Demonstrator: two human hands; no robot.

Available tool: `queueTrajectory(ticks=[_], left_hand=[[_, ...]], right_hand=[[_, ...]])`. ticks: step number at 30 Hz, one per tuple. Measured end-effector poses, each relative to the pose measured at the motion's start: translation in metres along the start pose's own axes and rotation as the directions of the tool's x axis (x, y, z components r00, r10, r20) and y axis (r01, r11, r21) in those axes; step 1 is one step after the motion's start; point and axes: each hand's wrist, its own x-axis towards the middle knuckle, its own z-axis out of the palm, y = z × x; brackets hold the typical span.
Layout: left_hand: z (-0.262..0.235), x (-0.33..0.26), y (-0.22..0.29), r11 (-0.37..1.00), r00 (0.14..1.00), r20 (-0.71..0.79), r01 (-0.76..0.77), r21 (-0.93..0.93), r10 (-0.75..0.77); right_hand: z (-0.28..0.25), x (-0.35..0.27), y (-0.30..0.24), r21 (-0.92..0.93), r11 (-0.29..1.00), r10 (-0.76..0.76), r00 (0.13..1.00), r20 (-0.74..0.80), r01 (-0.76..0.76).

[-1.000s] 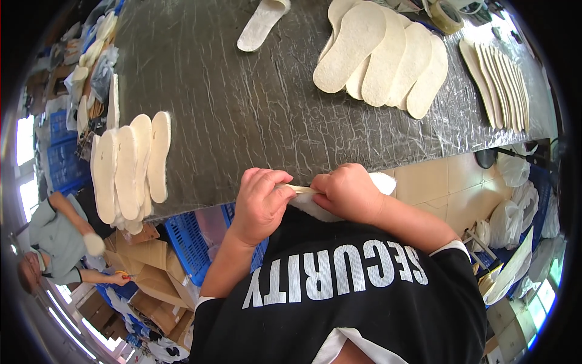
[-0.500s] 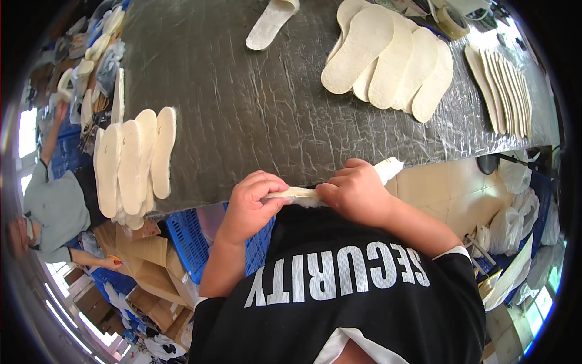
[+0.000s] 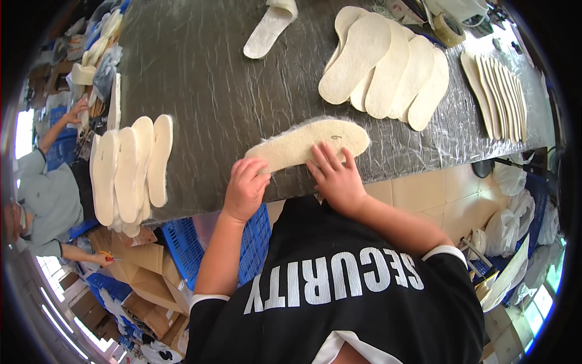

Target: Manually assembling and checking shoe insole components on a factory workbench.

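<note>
A cream insole [image 3: 303,141] with a fuzzy, fleecy far edge and a small dark mark lies flat near the table's front edge. My left hand [image 3: 245,187] pinches its narrower left end between fingers and thumb. On the near side of its wider right part rests my right hand [image 3: 337,185], open, its fingers spread over the surface. Farther right, a fanned pile of cream insoles [image 3: 370,60] lies on the dark table [image 3: 212,91]. Another group of insoles [image 3: 126,173], some with small marks, overlaps at the table's left edge.
A white slipper [image 3: 271,30] lies at the far side. At the right stands a row of insoles [image 3: 494,97], near a tape roll [image 3: 448,30]. Below the left table edge are blue crates [image 3: 185,246] and cardboard boxes [image 3: 148,267]. A co-worker [image 3: 48,194] holds orange-handled scissors [image 3: 108,257].
The insole, earlier gripped in both hands at the table edge by my body, now lies flat on the table. Both hands reach farther forward; my right hand has opened. The co-worker's far hand shifted.
</note>
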Motion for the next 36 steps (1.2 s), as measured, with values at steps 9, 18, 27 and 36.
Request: queueTrajectory(ticks=[9, 18, 27, 36], left_hand=[[0.039, 0.029, 0.022, 0.949, 0.941, 0.166, 0.27, 0.165, -0.296], [0.067, 0.015, 0.009, 0.908, 0.888, 0.197, 0.39, 0.152, -0.415], [0.024, 0.014, -0.002, 0.891, 0.881, 0.132, 0.442, 0.106, -0.453], [0.026, 0.05, -0.024, 0.885, 0.9, 0.268, 0.407, -0.227, -0.345]], right_hand=[[-0.011, 0.044, 0.009, 0.128, 0.992, 0.034, 0.991, -0.126, -0.017], [0.016, 0.058, 0.019, 0.121, 0.986, 0.114, 0.993, 0.007, -0.114], [-0.013, 0.067, 0.021, 0.365, 0.927, 0.115, 0.992, -0.054, -0.088], [-0.011, 0.088, 0.026, 0.452, 0.891, 0.032, 0.998, 0.053, -0.053]])
